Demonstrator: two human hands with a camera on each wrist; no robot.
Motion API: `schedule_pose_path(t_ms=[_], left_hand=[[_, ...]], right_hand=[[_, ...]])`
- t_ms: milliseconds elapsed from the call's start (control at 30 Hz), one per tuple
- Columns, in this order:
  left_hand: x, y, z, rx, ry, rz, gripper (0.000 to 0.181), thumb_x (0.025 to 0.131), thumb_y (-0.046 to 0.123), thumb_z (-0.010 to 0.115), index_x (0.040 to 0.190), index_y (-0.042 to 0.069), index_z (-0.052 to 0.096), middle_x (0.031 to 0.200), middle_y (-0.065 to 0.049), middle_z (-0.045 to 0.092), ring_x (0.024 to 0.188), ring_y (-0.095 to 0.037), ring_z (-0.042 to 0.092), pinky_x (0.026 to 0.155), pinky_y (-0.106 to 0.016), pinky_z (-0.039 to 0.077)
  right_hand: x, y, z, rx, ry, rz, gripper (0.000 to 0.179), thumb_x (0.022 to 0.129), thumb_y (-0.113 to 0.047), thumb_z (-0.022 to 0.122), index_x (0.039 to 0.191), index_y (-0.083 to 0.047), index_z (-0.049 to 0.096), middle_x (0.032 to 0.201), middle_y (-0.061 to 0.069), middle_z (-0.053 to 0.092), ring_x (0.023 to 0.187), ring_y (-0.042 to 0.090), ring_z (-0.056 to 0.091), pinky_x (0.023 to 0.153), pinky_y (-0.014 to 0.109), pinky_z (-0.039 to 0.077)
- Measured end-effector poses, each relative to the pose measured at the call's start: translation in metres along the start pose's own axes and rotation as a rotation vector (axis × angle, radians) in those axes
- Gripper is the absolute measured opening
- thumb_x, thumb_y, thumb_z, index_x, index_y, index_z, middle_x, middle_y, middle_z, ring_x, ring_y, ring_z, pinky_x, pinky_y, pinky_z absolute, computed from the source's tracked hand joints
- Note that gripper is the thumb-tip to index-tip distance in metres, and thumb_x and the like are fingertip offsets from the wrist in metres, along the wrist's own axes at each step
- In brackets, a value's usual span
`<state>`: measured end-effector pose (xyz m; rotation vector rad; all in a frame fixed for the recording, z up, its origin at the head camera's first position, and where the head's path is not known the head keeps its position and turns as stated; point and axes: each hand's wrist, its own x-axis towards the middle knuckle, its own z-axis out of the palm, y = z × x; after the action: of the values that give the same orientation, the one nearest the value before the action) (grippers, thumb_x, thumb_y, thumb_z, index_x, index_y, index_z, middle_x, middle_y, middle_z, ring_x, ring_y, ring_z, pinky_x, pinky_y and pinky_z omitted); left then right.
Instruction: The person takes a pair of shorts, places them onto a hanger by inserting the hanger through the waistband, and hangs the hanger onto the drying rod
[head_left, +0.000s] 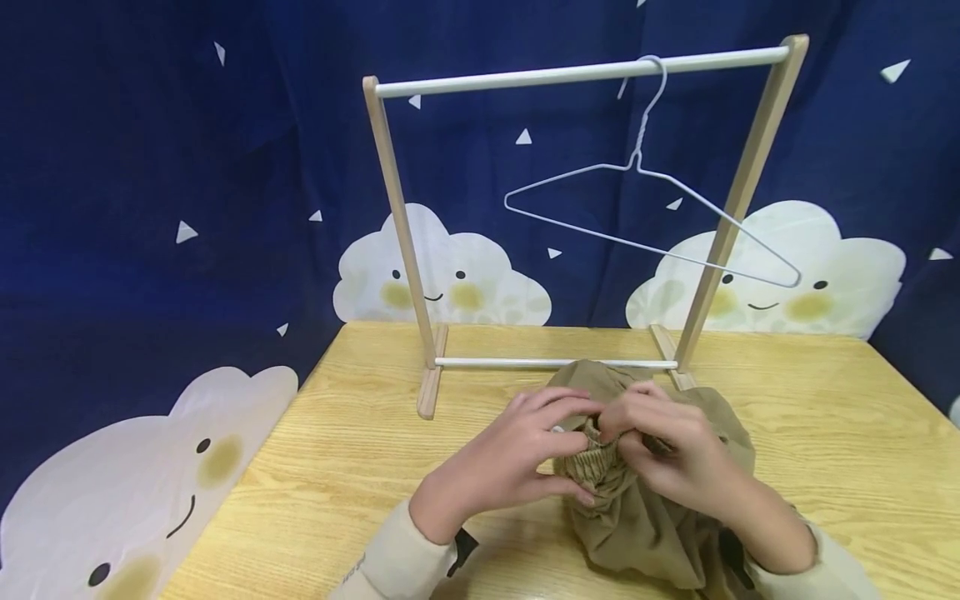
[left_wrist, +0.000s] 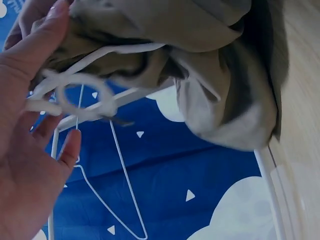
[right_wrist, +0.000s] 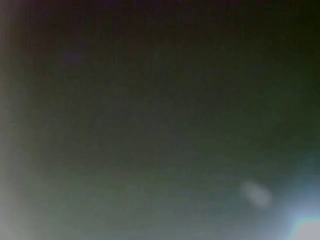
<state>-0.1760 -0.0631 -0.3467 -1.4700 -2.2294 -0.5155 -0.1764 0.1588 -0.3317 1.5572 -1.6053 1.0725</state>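
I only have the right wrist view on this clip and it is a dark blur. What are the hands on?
Observer: Both the left hand and the right hand grip a bunched khaki garment at its gathered elastic band, on a wooden table.
Operator: Anything else attached to the cloth?
Observer: A white drawstring loops out by the left hand's fingers.
Operator: What is behind the hands?
Observer: A small wooden rack stands on the table, with a white wire hanger hooked on its top bar, hanging tilted and bare.
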Motion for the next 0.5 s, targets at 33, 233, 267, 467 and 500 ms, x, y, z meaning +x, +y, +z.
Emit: schedule_pose_path(t_ms=[33, 233, 267, 467, 500], left_hand=[[0.000, 0.000, 0.001, -0.023, 0.013, 0.023, 0.034, 0.077, 0.043, 0.085, 0.091, 0.020, 0.065, 0.145, -0.002, 0.055, 0.139, -0.017, 0.043, 0.102, -0.035, 0.042], [0.002, 0.001, 0.004, 0.011, 0.075, 0.082, 0.032, 0.081, 0.040, 0.084, 0.094, 0.017, 0.065, 0.113, 0.003, 0.064, 0.123, -0.014, 0.056, 0.114, -0.032, 0.034], [0.002, 0.002, 0.004, 0.028, 0.076, 0.078, 0.032, 0.082, 0.038, 0.083, 0.096, 0.016, 0.066, 0.111, 0.004, 0.065, 0.122, -0.014, 0.057, 0.117, -0.034, 0.032], [0.002, 0.010, 0.003, 0.082, 0.026, 0.010, 0.031, 0.087, 0.030, 0.080, 0.101, 0.012, 0.059, 0.104, 0.003, 0.072, 0.120, -0.016, 0.064, 0.124, -0.047, 0.016], [0.002, 0.011, 0.003, 0.099, 0.020, -0.003, 0.032, 0.087, 0.030, 0.081, 0.100, 0.012, 0.057, 0.102, 0.004, 0.072, 0.118, -0.016, 0.065, 0.124, -0.049, 0.017]], right_hand=[[0.002, 0.000, 0.000, 0.013, 0.009, -0.008, 0.027, 0.075, 0.018, 0.045, 0.085, 0.002, 0.063, 0.081, 0.006, 0.063, 0.081, 0.014, 0.058, 0.094, 0.026, 0.040], [0.002, 0.002, -0.002, -0.017, 0.048, 0.005, 0.019, 0.081, 0.015, 0.047, 0.083, 0.004, 0.063, 0.081, 0.008, 0.064, 0.082, 0.014, 0.058, 0.095, 0.025, 0.041], [0.001, 0.003, -0.002, -0.030, 0.051, 0.011, 0.018, 0.085, 0.013, 0.048, 0.083, 0.004, 0.063, 0.081, 0.008, 0.065, 0.082, 0.015, 0.058, 0.095, 0.025, 0.041], [-0.009, 0.006, -0.007, -0.075, 0.031, 0.069, 0.023, 0.085, 0.013, 0.047, 0.092, 0.003, 0.067, 0.087, 0.010, 0.067, 0.085, 0.016, 0.060, 0.082, 0.021, 0.048], [-0.010, 0.005, -0.008, -0.090, 0.014, 0.103, 0.027, 0.082, 0.015, 0.048, 0.096, 0.003, 0.067, 0.089, 0.008, 0.068, 0.083, 0.013, 0.059, 0.077, 0.019, 0.048]])
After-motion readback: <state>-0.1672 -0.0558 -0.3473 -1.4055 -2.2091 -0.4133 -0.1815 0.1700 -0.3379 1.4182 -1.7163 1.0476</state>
